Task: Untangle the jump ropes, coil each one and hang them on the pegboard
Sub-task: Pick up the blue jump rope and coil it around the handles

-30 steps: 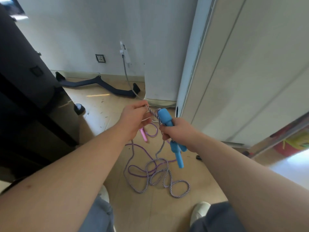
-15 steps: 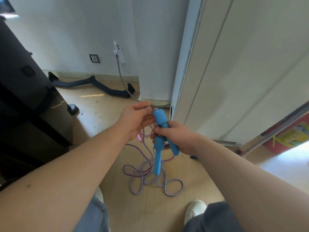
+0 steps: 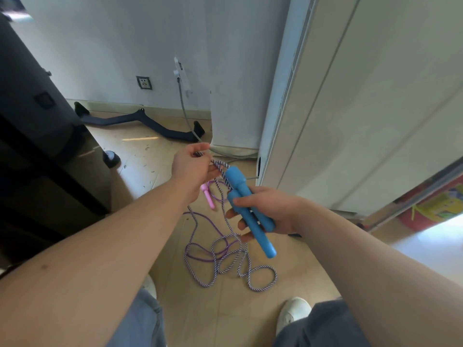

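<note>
My right hand (image 3: 265,211) grips two blue handles (image 3: 250,214) side by side, their thick ends pointing up and left. A blue-and-white striped rope (image 3: 233,266) runs from those handles to my left hand (image 3: 193,169), which pinches it between thumb and fingers, then drops to loose loops on the floor. A thin purple rope (image 3: 200,257) lies tangled among those loops. Its pink handle (image 3: 208,195) hangs just below my left hand. No pegboard is in view.
A tall white cabinet (image 3: 350,108) stands close on the right. Black furniture (image 3: 37,136) fills the left. A dark curved bar (image 3: 140,121) and a grey cable (image 3: 188,121) lie by the back wall. My shoes (image 3: 292,314) are near the rope loops.
My left hand has pulled the striped rope up and away to the left. My right hand has settled both blue handles together and shifted right and down.
</note>
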A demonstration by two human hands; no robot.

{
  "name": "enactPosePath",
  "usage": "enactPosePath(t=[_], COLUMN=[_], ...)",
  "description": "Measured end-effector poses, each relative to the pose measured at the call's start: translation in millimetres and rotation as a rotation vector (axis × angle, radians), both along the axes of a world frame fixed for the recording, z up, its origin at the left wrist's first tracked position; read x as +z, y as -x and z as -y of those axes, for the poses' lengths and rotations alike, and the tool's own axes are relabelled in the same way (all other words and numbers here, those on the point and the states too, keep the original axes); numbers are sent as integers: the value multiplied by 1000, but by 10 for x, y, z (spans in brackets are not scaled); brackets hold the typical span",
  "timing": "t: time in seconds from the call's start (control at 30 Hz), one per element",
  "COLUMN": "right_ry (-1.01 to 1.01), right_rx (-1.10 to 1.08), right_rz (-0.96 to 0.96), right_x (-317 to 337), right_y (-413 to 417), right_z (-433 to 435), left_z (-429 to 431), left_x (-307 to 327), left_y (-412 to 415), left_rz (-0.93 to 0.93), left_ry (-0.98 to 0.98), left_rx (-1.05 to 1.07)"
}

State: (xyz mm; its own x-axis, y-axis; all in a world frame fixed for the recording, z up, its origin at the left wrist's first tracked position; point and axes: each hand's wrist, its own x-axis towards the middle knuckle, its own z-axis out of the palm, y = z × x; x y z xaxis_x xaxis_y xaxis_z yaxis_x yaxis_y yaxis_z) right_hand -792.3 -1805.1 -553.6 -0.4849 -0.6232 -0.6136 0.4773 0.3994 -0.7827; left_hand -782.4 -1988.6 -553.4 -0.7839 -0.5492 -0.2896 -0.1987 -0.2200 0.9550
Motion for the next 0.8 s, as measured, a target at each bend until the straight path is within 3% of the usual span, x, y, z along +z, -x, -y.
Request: enactPosePath(t=[0.33,0.43,0.53,0.57,0.63,0.8], right_ry=[-138,-105,-19,0,45,153], right_rx=[94,34,-2,18,65,46], right_rz=[-92,-120,-111,-100,-66,34], right_x=[-45,-40,-19,-3,31,92], right_y=[49,56,63,55,30,16], right_z=[-67,-58,-39,-36,-42,-64], left_z=[196,180,114,90,58,62], left_x=[-72,-88,-166,-184,-166,-77], left_y=[29,-4,-133,-157,-167,-165], left_rz=[52,179,334,314,225,4], left_ry=[89,180,669,851,1016,938], left_rx=[14,-291,-774,-845,-834,-746])
